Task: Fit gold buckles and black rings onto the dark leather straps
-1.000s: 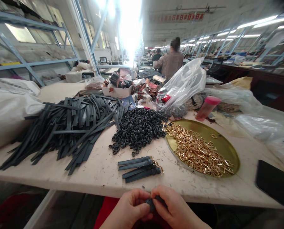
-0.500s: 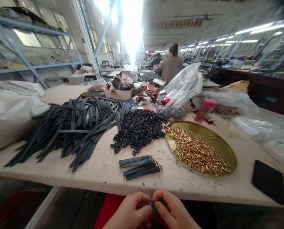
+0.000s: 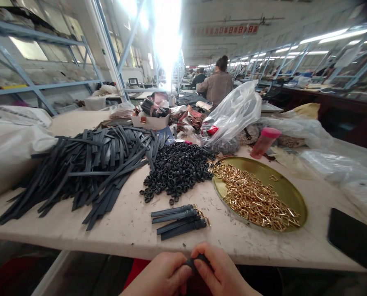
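At the table's front edge, my left hand [image 3: 168, 271] and my right hand [image 3: 216, 269] pinch a dark leather strap [image 3: 191, 262] between thumbs and fingers. The fingers hide most of it. Just beyond them lie several finished-looking straps [image 3: 180, 221] with gold buckles at their right ends. Past those is a heap of small black loops [image 3: 179, 169]. Loose dark strips [image 3: 109, 158] make a large pile on the left. A gold-coloured round tray [image 3: 299, 197] on the right holds many gold buckles [image 3: 257, 197].
A black phone-like slab [image 3: 350, 237] lies at the table's [image 3: 115, 238] right front. Behind the tray stand a pink-lidded container [image 3: 265, 142] and a clear plastic bag [image 3: 233, 115]. A white sack [image 3: 13, 144] sits far left. A person [image 3: 218, 84] sits further back, facing away.
Both hands stay pinched on the strap and have shifted slightly left and closer together. The camera view has tilted a little; the things on the table lie as before.
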The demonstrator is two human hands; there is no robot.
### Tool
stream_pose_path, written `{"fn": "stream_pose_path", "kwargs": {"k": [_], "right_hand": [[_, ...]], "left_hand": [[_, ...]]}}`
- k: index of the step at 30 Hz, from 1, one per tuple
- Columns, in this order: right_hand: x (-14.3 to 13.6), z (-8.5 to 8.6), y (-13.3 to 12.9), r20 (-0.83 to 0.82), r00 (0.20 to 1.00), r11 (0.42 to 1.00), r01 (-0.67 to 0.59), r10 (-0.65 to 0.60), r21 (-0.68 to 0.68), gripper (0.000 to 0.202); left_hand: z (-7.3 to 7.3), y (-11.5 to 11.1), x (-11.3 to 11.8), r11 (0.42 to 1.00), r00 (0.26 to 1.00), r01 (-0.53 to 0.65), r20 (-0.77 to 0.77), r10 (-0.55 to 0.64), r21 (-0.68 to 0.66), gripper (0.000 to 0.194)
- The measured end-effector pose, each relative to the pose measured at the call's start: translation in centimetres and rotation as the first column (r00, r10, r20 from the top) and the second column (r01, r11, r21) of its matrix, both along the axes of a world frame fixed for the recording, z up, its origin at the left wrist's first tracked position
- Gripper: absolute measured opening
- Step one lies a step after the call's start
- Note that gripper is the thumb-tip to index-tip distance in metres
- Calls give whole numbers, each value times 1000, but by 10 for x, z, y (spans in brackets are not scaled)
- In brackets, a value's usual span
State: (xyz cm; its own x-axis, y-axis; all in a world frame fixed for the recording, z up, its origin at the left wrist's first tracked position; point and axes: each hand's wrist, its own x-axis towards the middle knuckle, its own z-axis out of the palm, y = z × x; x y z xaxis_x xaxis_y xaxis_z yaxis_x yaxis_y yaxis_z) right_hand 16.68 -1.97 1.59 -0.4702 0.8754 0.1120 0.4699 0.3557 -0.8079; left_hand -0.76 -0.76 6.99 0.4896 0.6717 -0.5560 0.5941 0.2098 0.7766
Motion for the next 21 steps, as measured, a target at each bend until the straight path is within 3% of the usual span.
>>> {"fn": "stream_pose_path", "kwargs": {"k": [4, 10, 12, 14, 17, 21], "right_hand": [[-3, 1, 7, -32, 999, 1000, 13, -14, -28, 19], [-6, -7, 16, -1, 1000, 1000, 7, -7, -2, 19], [-9, -6, 29, -1, 999, 999, 45, -45, 0, 20], [-15, -3, 50, 52, 989, 990, 138, -139, 22, 22], [-24, 0, 86, 191, 945, 961, 243, -266, 134, 23], [-31, -18, 112, 263, 935, 962, 191, -239, 195, 23]], "left_hand": [[5, 7, -5, 1000, 1000, 3, -25, -3, 18, 26], [-9, 18, -4, 990, 1000, 16, 3, -16, 140, 31], [-13, 30, -4, 970, 999, 34, -39, -26, 239, 31], [-17, 45, -4, 909, 994, 15, -108, 33, 417, 26], [-27, 70, -11, 757, 948, -3, -240, 211, 653, 19], [-36, 101, -48, 667, 862, 23, -352, 364, 745, 18]]}}
